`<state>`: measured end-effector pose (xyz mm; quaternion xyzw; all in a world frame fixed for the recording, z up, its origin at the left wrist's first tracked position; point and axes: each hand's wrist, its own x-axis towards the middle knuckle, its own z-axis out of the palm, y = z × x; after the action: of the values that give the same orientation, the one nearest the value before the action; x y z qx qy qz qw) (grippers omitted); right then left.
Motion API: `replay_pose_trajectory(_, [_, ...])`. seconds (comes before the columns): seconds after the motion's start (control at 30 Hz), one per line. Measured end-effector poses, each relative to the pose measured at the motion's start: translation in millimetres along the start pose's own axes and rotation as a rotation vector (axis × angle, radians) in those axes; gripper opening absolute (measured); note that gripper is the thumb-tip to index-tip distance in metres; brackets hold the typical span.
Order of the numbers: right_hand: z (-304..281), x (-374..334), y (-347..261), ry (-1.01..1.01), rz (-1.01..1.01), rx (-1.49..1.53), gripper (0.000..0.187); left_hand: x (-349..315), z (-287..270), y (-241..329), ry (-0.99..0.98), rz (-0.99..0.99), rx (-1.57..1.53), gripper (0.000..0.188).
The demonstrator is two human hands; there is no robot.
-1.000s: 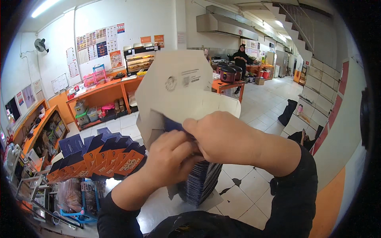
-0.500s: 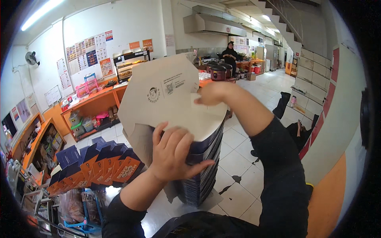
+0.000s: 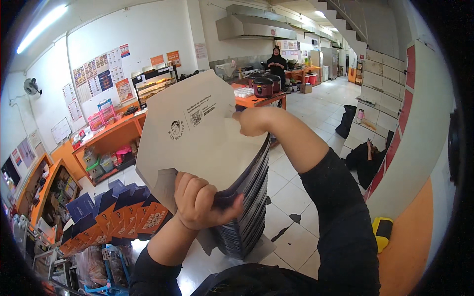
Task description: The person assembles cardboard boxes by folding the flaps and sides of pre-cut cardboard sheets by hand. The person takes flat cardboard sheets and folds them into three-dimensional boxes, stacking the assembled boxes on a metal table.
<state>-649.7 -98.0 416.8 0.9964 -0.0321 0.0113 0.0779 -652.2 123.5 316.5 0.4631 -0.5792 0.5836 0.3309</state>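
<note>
A large cream cardboard food-box blank [image 3: 182,148] with a small printed face and square code lies on top of a tall stack of nested dark blue blanks [image 3: 247,212]. My left hand [image 3: 200,200] is closed on its near edge, fingers curled and thumb stretched to the right along the dark rim. At the blank's far right edge, my right hand [image 3: 254,122] is closed with the fingertips pressed against a fold; part of those fingers is hidden. To the left of the stack, several folded blue and orange boxes [image 3: 126,214] stand in an overlapping row.
A metal rack [image 3: 54,261] and plastic-wrapped bundles [image 3: 91,261] are at the lower left. Behind stand an orange counter [image 3: 106,143] and a table with rice cookers [image 3: 262,87]. One person [image 3: 276,61] stands far back; another [image 3: 365,158] sits low at the right, near a yellow-black object [image 3: 382,234].
My left hand's fingers have curled in from a spread pose. The blank's near right edge has come upward, and my right hand stays at its far edge. The whole view has shifted slightly.
</note>
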Motion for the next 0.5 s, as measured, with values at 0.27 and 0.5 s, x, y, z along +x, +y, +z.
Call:
replay_pose_trajectory(0.27, [0.2,5.2,-3.0,-0.032,-0.002,-0.010,0.056,-6.9,-0.3,-2.2,0.013,-0.070,-0.037,0.036])
replay_pose_trajectory(0.5, [0.4,4.3,-3.1,-0.030,0.066,0.005,0.058,-2.3,-7.0,2.2,-0.130,-0.068,0.045,0.044])
